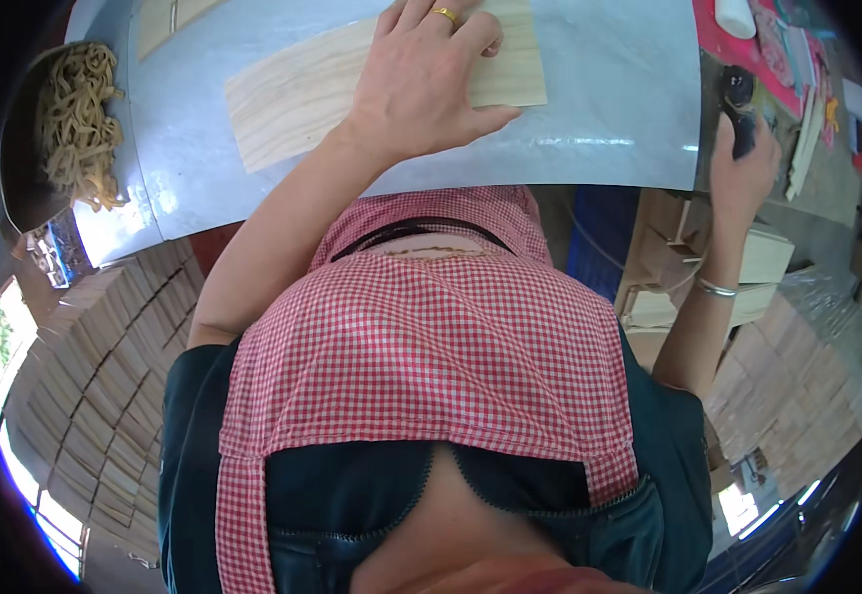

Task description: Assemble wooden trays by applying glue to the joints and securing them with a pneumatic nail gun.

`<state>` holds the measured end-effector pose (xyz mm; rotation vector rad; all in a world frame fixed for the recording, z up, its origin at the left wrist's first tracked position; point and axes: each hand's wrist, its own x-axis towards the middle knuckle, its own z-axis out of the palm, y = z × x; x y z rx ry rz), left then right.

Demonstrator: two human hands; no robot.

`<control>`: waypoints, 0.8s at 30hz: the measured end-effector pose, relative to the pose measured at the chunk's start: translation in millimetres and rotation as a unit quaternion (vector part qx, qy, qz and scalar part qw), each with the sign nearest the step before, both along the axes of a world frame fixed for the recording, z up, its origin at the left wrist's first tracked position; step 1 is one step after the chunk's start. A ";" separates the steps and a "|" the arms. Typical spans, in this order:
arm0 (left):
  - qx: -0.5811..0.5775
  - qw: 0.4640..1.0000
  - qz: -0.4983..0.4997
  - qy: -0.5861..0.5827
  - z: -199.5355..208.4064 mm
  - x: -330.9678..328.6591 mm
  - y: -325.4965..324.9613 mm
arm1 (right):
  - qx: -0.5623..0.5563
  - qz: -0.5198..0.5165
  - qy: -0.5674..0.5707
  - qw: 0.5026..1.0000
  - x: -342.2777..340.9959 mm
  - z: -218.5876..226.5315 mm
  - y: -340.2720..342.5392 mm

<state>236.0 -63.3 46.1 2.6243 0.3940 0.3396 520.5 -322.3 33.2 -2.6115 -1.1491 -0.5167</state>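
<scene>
Pale blue tabletop (614,84) across the top of view, glossy, front edge near the apron (431,356), red-and-white check. Stacked wood-coloured pieces (95,386) lower left, pale stack (797,371) lower right. Dark bowl (19,163) at the table's left side, tangled tan strips (83,119) in it.

Thin wooden sheet (297,104) lies flat on the tabletop, upper middle, slightly slanted. Left hand (426,74) palm down on it, nothing pinched; thumb spread wide to the right, tip past the sheet's near edge, index finger bent, other fingertips cut off by the frame. Cannot tell how hard it presses. Ring on one finger.

Right hand (745,163) well apart, beyond the table's right edge, closed around a black object (742,129), thumb one side, fingers the other; exact kind unclear. Silver bracelet (716,288) on that wrist.
</scene>
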 end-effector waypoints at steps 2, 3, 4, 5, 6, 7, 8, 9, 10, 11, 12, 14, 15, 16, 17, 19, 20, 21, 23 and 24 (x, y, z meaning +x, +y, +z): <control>-0.005 1.000 -0.002 -0.012 -1.8 0.4 1.2 | -0.043 -0.041 0.032 0.998 21.5 -7.4 -18.2; -0.005 1.000 -0.006 -0.017 -3.2 0.6 2.5 | -0.082 -0.085 0.070 0.991 29.9 -10.4 -23.8; -0.004 1.000 -0.011 -0.021 -4.4 0.7 3.7 | -0.119 -0.129 0.107 0.979 38.1 -13.7 -28.4; -0.002 1.000 -0.011 -0.024 -5.1 -0.9 3.8 | -0.155 -0.170 0.145 0.962 48.0 -19.9 -31.1; -0.008 0.999 -0.004 -0.032 -4.5 -1.2 3.2 | -0.160 -0.166 0.135 0.964 59.3 -26.6 -38.2; -0.028 1.000 -0.006 -0.012 -1.6 -1.0 2.7 | -0.144 -0.157 0.113 0.970 71.8 -36.5 -45.7; -0.048 0.999 -0.010 0.008 1.9 -0.5 3.0 | -0.129 -0.150 0.090 0.976 82.0 -43.2 -51.7; -0.069 0.997 -0.016 0.027 4.7 0.4 2.9 | -0.114 -0.143 0.068 0.981 93.0 -47.2 -59.4; -0.088 0.995 -0.019 0.049 4.3 0.1 3.6 | -0.097 -0.132 0.048 0.985 99.8 -47.1 -57.9; -0.090 0.995 -0.012 0.042 2.5 -0.7 4.0 | -0.099 -0.126 0.041 0.986 98.0 -35.7 -49.5; -0.077 0.997 -0.010 0.028 -1.6 -0.3 4.0 | -0.091 -0.144 0.112 0.979 96.3 -21.3 -43.4; -0.050 0.999 -0.007 -0.001 -9.7 1.3 4.0 | -0.076 -0.182 0.251 0.948 76.0 18.5 -24.8; -0.037 0.999 -0.006 -0.014 -11.4 2.1 3.7 | -0.067 -0.200 0.319 0.924 63.9 35.5 -16.3; -0.041 0.999 -0.004 -0.018 -7.9 2.8 1.9 | -0.071 -0.200 0.314 0.925 47.6 51.5 -11.4; -0.057 0.998 0.000 0.026 -0.3 5.7 2.3 | -0.047 -0.192 0.332 0.922 26.6 69.3 -6.6; -0.083 0.989 0.013 0.125 14.0 8.0 4.1 | 0.002 -0.169 0.376 0.911 -20.2 90.2 5.5; -0.097 0.980 0.016 0.173 18.4 7.3 3.0 | 0.026 -0.160 0.397 0.903 -44.4 102.0 8.2; -0.101 0.980 0.016 0.171 19.4 6.2 2.7 | 0.013 -0.139 0.411 0.901 -66.1 111.2 12.7; -0.092 0.982 0.005 0.164 21.0 6.9 4.2 | -0.001 -0.122 0.420 0.899 -106.2 125.3 20.7; -0.087 0.983 -0.002 0.159 21.4 7.8 4.9 | 0.012 -0.074 0.443 0.894 -125.1 130.4 24.4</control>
